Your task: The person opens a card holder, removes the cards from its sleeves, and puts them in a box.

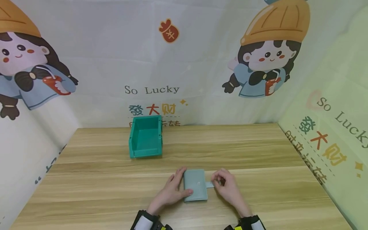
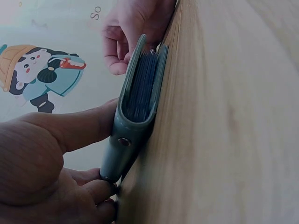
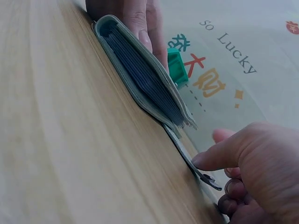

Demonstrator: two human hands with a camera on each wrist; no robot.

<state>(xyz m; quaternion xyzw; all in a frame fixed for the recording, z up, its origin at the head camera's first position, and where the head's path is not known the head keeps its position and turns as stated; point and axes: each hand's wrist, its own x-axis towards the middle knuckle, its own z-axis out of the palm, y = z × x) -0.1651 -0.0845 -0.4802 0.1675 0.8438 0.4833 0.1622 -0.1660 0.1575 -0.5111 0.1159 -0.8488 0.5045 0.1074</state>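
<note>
A pale green card holder [image 1: 195,187] with a snap stud lies closed on the table. Its spine faces my left hand [image 1: 171,189], and a short strap [image 1: 210,184] sticks out on the right. My left hand holds it at the spine, thumb on the cover and fingers along the edge. In the left wrist view, dark blue inner sleeves [image 2: 141,86] show between the covers. My right hand [image 1: 227,187] has its fingers curled at the strap. The right wrist view shows the thumb on the strap [image 3: 182,148], close to its snap end, with the fingertips partly hidden.
Farther back, left of the card holder, a teal open bin [image 1: 146,152] stands on the wooden table [image 1: 244,147]. A printed cloth backdrop [image 1: 201,64] rises behind the table and along both sides.
</note>
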